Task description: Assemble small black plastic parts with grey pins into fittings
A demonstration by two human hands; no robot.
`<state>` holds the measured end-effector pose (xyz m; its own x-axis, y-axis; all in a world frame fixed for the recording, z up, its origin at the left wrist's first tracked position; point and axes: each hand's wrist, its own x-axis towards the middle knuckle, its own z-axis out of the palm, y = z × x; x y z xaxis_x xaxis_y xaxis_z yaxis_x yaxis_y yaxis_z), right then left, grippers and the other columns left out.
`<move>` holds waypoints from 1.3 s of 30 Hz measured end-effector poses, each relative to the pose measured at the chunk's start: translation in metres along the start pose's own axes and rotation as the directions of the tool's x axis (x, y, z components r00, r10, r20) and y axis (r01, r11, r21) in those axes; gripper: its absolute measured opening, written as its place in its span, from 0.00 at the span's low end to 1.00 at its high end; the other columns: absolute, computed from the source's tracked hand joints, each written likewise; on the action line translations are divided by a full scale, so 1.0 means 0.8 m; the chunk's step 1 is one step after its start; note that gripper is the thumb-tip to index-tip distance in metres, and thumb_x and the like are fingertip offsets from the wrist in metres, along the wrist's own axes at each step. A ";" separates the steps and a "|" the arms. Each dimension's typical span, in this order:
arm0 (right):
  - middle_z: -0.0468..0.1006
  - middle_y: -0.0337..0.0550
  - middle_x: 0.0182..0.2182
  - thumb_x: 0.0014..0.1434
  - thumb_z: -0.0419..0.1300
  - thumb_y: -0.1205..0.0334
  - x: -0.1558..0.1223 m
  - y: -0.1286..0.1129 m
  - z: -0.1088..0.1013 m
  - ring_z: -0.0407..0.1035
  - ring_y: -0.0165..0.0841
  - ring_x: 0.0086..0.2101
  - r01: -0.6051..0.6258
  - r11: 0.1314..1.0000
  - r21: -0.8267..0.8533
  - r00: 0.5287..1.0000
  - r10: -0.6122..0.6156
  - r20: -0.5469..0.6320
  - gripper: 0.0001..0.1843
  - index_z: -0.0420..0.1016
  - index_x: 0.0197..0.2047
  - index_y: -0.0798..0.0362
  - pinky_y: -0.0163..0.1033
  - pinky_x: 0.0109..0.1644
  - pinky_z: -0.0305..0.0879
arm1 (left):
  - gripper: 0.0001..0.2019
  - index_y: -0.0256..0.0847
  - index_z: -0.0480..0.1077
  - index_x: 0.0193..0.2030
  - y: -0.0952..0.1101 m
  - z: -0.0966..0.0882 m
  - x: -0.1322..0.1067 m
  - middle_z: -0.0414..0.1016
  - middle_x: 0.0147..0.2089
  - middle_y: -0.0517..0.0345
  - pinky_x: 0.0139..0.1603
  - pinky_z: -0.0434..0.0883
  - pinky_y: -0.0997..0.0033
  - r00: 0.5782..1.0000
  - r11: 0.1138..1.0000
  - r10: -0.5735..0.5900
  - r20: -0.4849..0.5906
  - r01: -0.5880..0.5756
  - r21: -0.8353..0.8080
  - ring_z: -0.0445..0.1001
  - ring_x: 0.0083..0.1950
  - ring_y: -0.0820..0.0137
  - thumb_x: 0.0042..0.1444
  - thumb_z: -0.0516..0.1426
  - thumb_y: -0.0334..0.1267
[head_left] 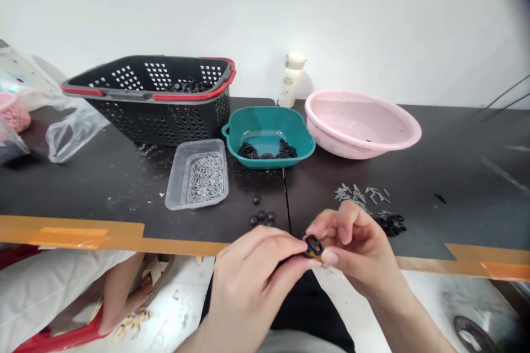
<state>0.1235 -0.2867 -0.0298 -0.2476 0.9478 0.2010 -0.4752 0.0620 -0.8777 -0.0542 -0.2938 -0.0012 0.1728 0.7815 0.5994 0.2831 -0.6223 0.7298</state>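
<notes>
Black plastic part (313, 246), small and slotted, is pinched between the fingertips of the left hand (252, 287) and the right hand (356, 248). The hands are together, just over the taped front edge of the black bench (455, 176). The part's long axis lies tilted across the view; neither hand is clearly nearer. Loose black rings (391, 225) lie just beyond the right hand, beside scattered grey metal pieces (360, 193). Three or four black discs (260, 216) sit beyond the left hand. Toward the rear edge, a clear plastic tray (174, 198) holds steel pins (206, 179); a teal dish (273, 164) holds black rings (267, 150). Behind these stand a pink plastic colander (331, 138) and a black basket (165, 127) with red rims, containing dark parts (188, 86).
</notes>
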 end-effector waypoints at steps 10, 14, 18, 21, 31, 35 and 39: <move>0.83 0.36 0.38 0.54 0.68 0.74 0.004 0.010 -0.002 0.77 0.24 0.35 -0.068 0.996 0.064 0.996 0.071 -0.047 0.13 0.69 0.30 0.49 0.26 0.37 0.73 | 0.07 0.39 0.74 0.36 0.000 -0.004 0.000 0.78 0.33 0.64 0.36 0.72 0.88 0.996 0.996 -0.082 0.021 0.081 0.043 0.77 0.33 0.80 0.52 0.65 0.26; 0.83 0.36 0.38 0.54 0.68 0.74 0.003 0.009 -0.002 0.77 0.24 0.35 -0.061 0.996 0.058 0.997 0.064 -0.041 0.13 0.69 0.31 0.49 0.26 0.38 0.73 | 0.06 0.39 0.74 0.35 0.000 -0.004 0.000 0.78 0.32 0.64 0.36 0.72 0.89 0.996 0.995 -0.089 0.016 0.088 0.051 0.76 0.32 0.81 0.52 0.65 0.26; 0.83 0.35 0.39 0.55 0.67 0.74 0.003 0.010 -0.003 0.77 0.24 0.34 -0.062 0.996 0.065 0.998 0.063 -0.024 0.13 0.70 0.31 0.49 0.25 0.36 0.73 | 0.07 0.40 0.74 0.36 -0.001 -0.005 -0.001 0.78 0.33 0.64 0.35 0.72 0.89 0.993 0.992 -0.114 0.039 0.111 0.060 0.76 0.32 0.81 0.53 0.64 0.27; 0.83 0.35 0.39 0.55 0.67 0.74 0.002 0.010 -0.003 0.77 0.24 0.36 -0.063 0.997 0.053 0.997 0.065 -0.034 0.13 0.70 0.31 0.49 0.25 0.37 0.73 | 0.07 0.40 0.74 0.37 -0.002 -0.006 -0.002 0.77 0.34 0.64 0.35 0.72 0.89 0.991 0.990 -0.125 0.050 0.122 0.069 0.76 0.33 0.81 0.53 0.64 0.27; 0.83 0.36 0.34 0.49 0.72 0.71 0.004 0.002 0.016 0.76 0.26 0.33 -0.095 0.995 0.039 0.976 0.101 -0.195 0.16 0.67 0.26 0.50 0.27 0.37 0.74 | 0.06 0.41 0.73 0.37 -0.003 -0.007 -0.004 0.78 0.34 0.62 0.35 0.73 0.83 0.991 0.988 -0.119 0.060 0.113 0.105 0.77 0.33 0.77 0.54 0.63 0.27; 0.82 0.36 0.32 0.47 0.73 0.70 0.006 -0.003 0.025 0.76 0.26 0.31 -0.109 0.993 0.044 0.968 0.116 -0.224 0.16 0.68 0.25 0.50 0.28 0.35 0.75 | 0.07 0.41 0.73 0.38 -0.005 -0.010 -0.005 0.78 0.35 0.63 0.36 0.73 0.84 0.992 0.990 -0.110 0.054 0.105 0.096 0.77 0.33 0.78 0.54 0.63 0.27; 0.82 0.37 0.32 0.47 0.73 0.69 0.008 -0.003 0.029 0.76 0.26 0.32 -0.089 0.995 0.051 0.967 0.098 -0.235 0.16 0.68 0.25 0.50 0.27 0.36 0.74 | 0.08 0.41 0.73 0.38 -0.003 -0.015 -0.007 0.78 0.35 0.63 0.36 0.73 0.86 0.994 0.990 -0.106 0.040 0.102 0.103 0.77 0.33 0.79 0.53 0.63 0.27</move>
<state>0.1035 -0.2884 -0.0166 -0.0872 0.9962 0.0058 -0.4937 -0.0381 -0.8688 -0.0670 -0.2969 -0.0024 0.1791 0.8443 0.5050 0.3944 -0.5319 0.7494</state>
